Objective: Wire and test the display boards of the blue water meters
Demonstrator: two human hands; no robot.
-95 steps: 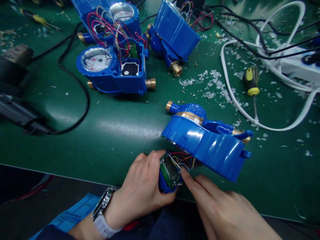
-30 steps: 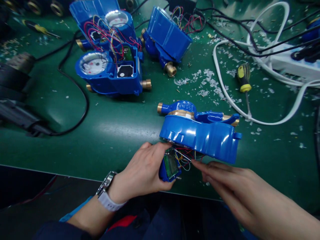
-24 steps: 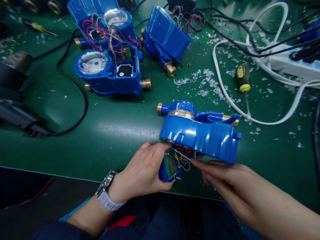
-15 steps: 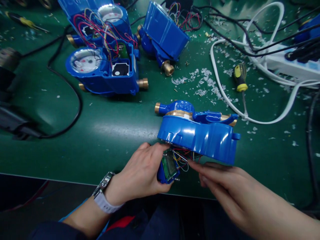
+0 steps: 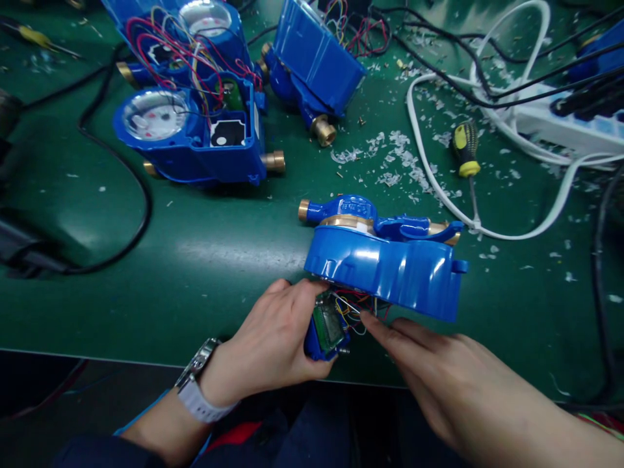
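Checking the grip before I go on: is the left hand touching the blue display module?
Touching: the head view shows the left hand gripping the blue display module by its housing.

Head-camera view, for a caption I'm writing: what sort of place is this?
Probably a workshop for assembling or repairing electronic water meters: blue-cased meters lie open showing wiring, a yellow-handled screwdriver sits nearby, and plastic scraps litter the green mat.

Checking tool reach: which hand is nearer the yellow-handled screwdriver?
Right: the right hand is below the screwdriver, slightly left. The left hand is farther, down and well left.
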